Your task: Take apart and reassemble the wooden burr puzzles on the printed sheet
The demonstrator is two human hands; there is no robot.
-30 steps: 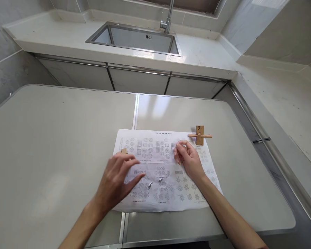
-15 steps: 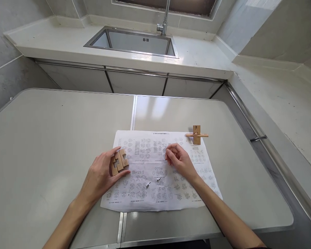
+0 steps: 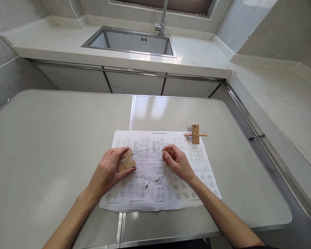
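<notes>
My left hand [image 3: 108,168] grips a small group of notched wooden puzzle pieces [image 3: 130,159] between thumb and fingers, over the left part of a printed instruction sheet [image 3: 145,166]. The pieces lie side by side, and part of them is hidden by my fingers. Above the right half of the sheet, my right hand [image 3: 178,161] has its fingers curled in toward the thumb, with no object visible in them. A wooden cross-shaped puzzle [image 3: 195,135], a flat plate with a rod through it, rests at the sheet's upper right corner.
Two small torn scraps, a left scrap [image 3: 147,185] and a right scrap [image 3: 158,179], lie on the sheet. The white table [image 3: 54,145] has a metal seam running across it. Behind stands a counter with a sink [image 3: 129,52] and a faucet [image 3: 160,26].
My left hand has moved a little right with the wooden puzzle pieces and closed more tightly around them. My right hand is almost unchanged. The view has shifted slightly.
</notes>
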